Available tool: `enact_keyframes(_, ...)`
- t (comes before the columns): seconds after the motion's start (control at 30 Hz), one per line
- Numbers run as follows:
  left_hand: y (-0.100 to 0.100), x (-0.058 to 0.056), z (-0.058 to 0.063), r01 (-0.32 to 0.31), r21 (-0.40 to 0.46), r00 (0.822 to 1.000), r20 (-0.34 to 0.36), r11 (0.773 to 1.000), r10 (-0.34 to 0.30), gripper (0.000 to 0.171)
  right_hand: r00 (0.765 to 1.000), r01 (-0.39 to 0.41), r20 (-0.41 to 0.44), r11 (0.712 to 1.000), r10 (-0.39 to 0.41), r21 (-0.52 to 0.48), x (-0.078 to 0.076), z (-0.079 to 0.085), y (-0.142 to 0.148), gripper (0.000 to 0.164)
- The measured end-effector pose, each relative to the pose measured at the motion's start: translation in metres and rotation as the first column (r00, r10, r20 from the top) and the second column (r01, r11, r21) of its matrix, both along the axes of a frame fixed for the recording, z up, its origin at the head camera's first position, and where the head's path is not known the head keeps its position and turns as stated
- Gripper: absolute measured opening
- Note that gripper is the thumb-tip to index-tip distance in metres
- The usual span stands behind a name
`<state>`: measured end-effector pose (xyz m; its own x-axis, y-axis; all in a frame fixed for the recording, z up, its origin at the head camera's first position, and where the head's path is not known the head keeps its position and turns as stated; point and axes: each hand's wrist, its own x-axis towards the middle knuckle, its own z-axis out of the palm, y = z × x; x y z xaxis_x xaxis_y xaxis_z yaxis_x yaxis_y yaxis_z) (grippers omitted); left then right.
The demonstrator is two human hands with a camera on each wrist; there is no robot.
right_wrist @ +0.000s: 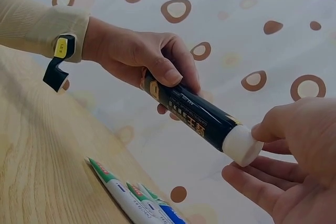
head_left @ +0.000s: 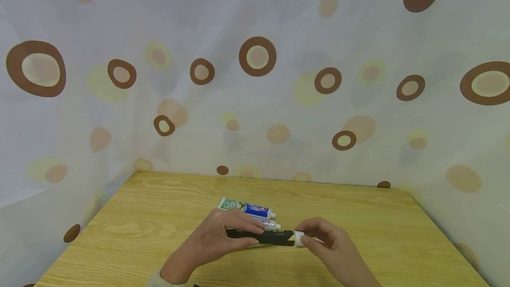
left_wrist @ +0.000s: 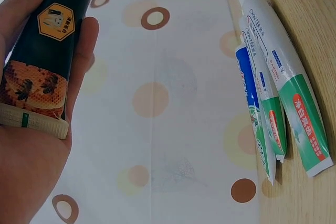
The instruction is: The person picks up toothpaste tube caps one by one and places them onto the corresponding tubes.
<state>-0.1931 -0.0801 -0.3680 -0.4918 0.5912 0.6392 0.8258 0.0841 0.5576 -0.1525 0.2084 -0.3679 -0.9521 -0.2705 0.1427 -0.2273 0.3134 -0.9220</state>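
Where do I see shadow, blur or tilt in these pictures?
Head: light fairly even, print on the black tube too small to read; left wrist: table tilted steeply, print on the white tubes fairly crisp; right wrist: table slanting, a soft shadow at left, cap bright against the black tube.

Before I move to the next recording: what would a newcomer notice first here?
The black tube with its white cap, gripped by the left hand while the right hand pinches the cap. Beyond it, three tubes lie together on the wooden table. Behind everything spreads a pale, brown-ringed backdrop.
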Motion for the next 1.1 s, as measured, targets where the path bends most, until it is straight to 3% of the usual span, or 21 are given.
enact_keyframes(0.23,-0.0004,0.0006,0.0007,-0.004,-0.005,0.999,-0.036,1.000,0.004,0.021,0.999,0.030,0.025,1.000,-0.030,-0.008,0.0015,0.0025,-0.0014,0.030)
enact_keyframes(0.4,-0.0008,0.0001,0.0005,-0.008,-0.008,1.000,-0.021,1.000,0.008,0.021,0.999,-0.021,0.026,0.999,0.022,-0.027,0.0023,0.0024,0.0001,0.034)
enact_keyframes(0.53,-0.0004,-0.0004,-0.0001,-0.007,-0.006,1.000,0.000,1.000,0.007,0.020,0.999,-0.017,0.039,1.000,0.018,-0.026,0.0015,0.0009,0.0002,0.034)
enact_keyframes(0.77,0.0015,-0.0014,-0.0014,0.009,-0.006,1.000,0.013,1.000,-0.009,0.021,0.999,-0.001,-0.052,1.000,0.001,-0.012,0.0018,-0.0017,0.0001,0.029)
enact_keyframes(0.9,0.0012,-0.0015,-0.0012,0.011,-0.004,1.000,-0.004,1.000,-0.011,0.020,0.998,0.021,-0.061,0.999,-0.023,-0.028,0.0010,-0.0015,-0.0012,0.025)
enact_keyframes(1.1,0.0001,-0.0005,0.0000,0.005,-0.002,0.999,0.045,1.000,-0.005,0.019,0.997,-0.032,-0.072,0.999,0.029,-0.044,0.0010,-0.0025,0.0009,0.027)
